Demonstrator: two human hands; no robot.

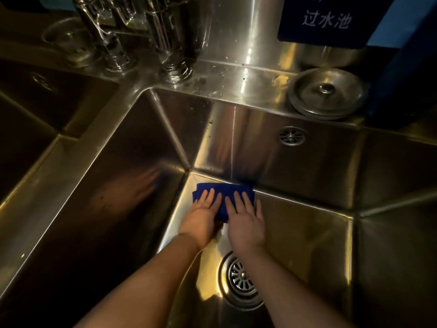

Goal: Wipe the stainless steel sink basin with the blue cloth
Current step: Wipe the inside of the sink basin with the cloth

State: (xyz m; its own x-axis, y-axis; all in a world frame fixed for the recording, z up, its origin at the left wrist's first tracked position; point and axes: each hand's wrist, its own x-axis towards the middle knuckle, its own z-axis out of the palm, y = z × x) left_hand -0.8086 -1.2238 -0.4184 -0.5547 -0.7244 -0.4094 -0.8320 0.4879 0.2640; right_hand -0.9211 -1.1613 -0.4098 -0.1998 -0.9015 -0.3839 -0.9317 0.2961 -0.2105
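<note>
Head view: left hand (203, 217) and right hand (246, 221) lie flat, fingers spread, side by side on the folded blue cloth (223, 197), pressing it onto the sink basin (302, 233) floor at the far-left corner, beyond the drain strainer (240, 279).

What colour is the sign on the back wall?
Dark blue sign with pale characters, in the head view.

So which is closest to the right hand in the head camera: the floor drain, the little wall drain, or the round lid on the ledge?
From the right hand:
1. Floor drain, just below the wrist.
2. Wall drain, up the back wall.
3. Round lid, on the ledge above.
</note>
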